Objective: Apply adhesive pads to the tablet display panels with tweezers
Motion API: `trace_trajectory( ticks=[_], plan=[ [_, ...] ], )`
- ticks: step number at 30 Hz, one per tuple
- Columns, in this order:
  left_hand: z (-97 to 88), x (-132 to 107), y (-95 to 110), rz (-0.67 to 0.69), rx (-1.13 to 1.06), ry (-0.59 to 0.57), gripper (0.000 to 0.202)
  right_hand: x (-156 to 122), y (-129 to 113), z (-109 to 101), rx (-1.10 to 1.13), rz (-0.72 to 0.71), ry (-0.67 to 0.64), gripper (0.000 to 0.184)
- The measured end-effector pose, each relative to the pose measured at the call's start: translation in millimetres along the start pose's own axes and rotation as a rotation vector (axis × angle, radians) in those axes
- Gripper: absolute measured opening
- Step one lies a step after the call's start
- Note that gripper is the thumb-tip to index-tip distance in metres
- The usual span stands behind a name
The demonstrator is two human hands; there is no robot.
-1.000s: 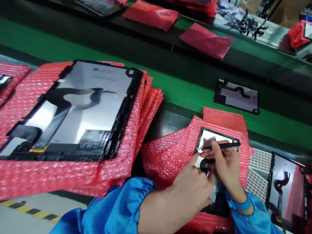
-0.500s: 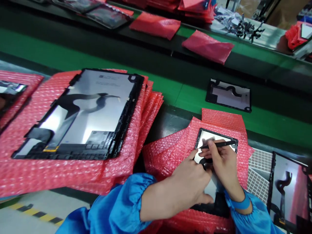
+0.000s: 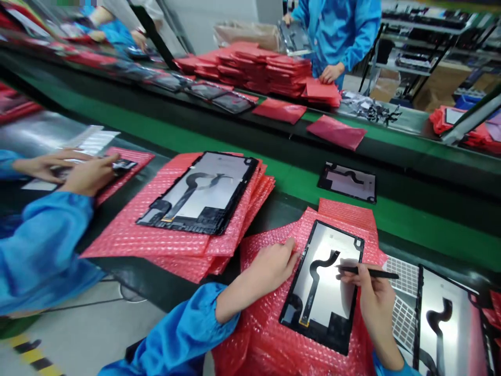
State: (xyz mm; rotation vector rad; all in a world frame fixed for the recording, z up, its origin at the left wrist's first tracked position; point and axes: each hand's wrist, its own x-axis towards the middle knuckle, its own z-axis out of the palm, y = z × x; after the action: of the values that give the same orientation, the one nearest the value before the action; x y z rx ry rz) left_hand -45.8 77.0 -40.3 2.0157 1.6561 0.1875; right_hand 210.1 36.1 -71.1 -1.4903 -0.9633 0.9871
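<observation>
In front of me a display panel (image 3: 332, 284) with a black frame, silver back and curved black ribbon cable (image 3: 314, 277) lies on a red bubble-wrap bag (image 3: 266, 308). My right hand (image 3: 376, 295) grips dark tweezers (image 3: 378, 272) like a pen, their tip over the panel's right half, close to the cable's upper end. Beside the panel's upper left edge, my left hand (image 3: 274, 263) rests by the bubble wrap, fingers loosely bent and slightly apart, holding nothing visible.
Left of me, another panel (image 3: 219, 183) tops stacked red bags (image 3: 180, 235). White grid sheets (image 3: 403, 274) and a further panel (image 3: 446, 313) are on the right. One panel (image 3: 348, 183) lies on the green belt (image 3: 407, 216). A co-worker's hands (image 3: 82, 172) work at far left; another person (image 3: 340, 31) stands opposite.
The view has tilted up and swung left, bringing other people into sight. My hands have moved apart: the left to the panel's left edge, the right with the tweezers to its right side.
</observation>
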Motion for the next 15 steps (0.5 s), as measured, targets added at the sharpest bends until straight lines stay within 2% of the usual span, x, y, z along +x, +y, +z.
trace_trajectory(
  ticks=[4,8,9,11,13,15],
  plan=[
    [6.3,-1,4,0.056,-0.164,0.085,0.020,-1,20,2,0.042,-0.043,0.038,0.043],
    [19.2,5,12,0.081,-0.364,0.156,0.022,1,24,5,0.133,-0.028,0.062,0.044],
    [24.2,8,13,0.071,-0.401,0.174,0.024,2,25,5,0.147,-0.023,0.070,0.045],
    [31.8,11,18,0.055,-0.459,0.219,0.042,4,26,2,0.193,-0.019,0.092,0.046],
    [29.8,12,24,0.077,-0.509,0.264,0.053,7,30,-3,0.286,-0.039,0.132,0.043],
    [12.9,10,29,0.136,-0.554,0.301,0.054,13,35,-10,0.393,-0.107,0.203,0.037]
  ],
)
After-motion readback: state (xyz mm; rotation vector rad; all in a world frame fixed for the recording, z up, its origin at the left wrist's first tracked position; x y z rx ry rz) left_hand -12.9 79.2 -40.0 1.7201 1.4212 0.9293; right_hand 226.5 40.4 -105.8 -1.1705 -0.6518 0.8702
